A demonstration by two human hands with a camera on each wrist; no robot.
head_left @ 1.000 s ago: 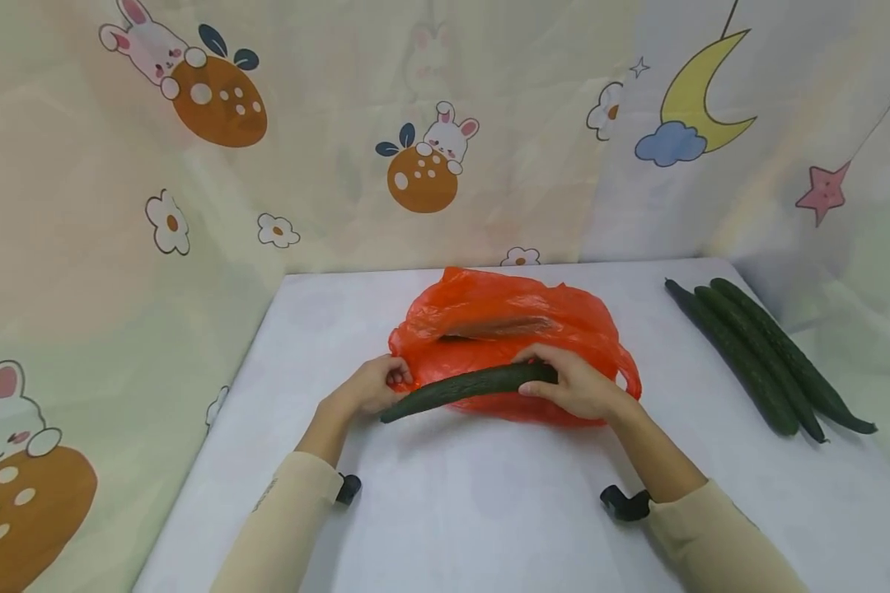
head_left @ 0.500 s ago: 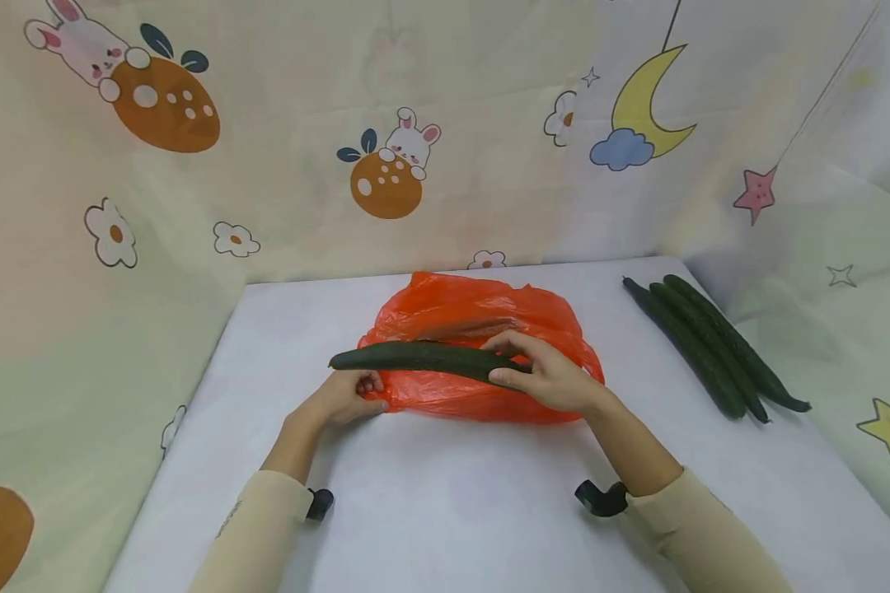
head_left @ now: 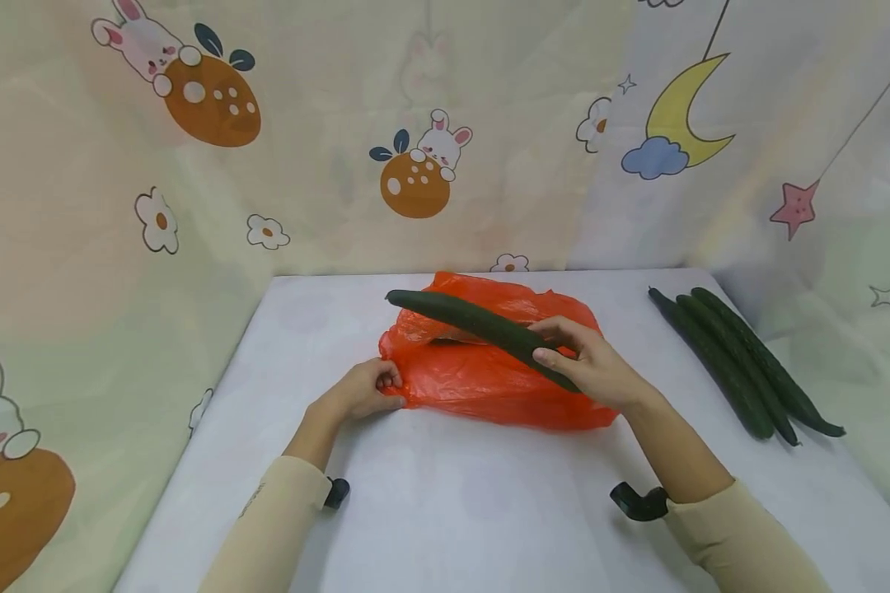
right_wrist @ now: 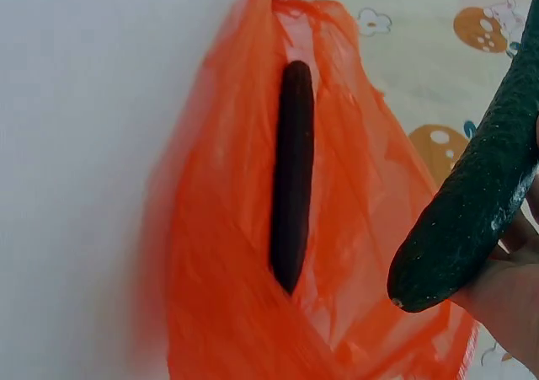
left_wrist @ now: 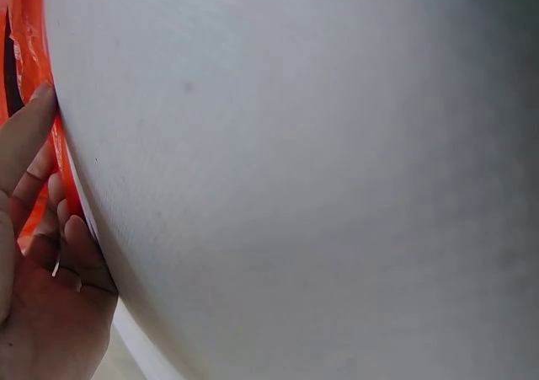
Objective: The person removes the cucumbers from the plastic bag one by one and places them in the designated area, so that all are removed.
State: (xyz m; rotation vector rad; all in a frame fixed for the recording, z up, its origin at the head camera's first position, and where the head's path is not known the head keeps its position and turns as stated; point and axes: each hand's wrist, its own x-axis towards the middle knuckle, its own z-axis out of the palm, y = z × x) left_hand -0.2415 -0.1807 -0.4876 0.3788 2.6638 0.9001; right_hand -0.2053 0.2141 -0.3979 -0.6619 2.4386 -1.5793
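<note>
My right hand [head_left: 589,362] grips a dark green cucumber [head_left: 482,321] near its right end, fingers behind and thumb in front. The cucumber slants over a red plastic bag [head_left: 489,387], its free end up and to the left. At the bag's left edge, my left hand [head_left: 363,389] holds the plastic with curled fingers; the left wrist view shows the thumb and fingers [left_wrist: 80,249] against the red film. Through the bag's mouth in the right wrist view, another dark cucumber [right_wrist: 293,169] lies inside.
Several cucumbers [head_left: 742,362] lie side by side at the right of the white table [head_left: 475,502]. A printed cloth [head_left: 326,148] with bunnies and flowers hangs behind and along the sides. Black wrist cameras [head_left: 640,501] sit at the cuffs.
The cucumber's free end has swung up and away, from low by the left hand to above the bag's opening. The left hand stays at the bag's left edge.
</note>
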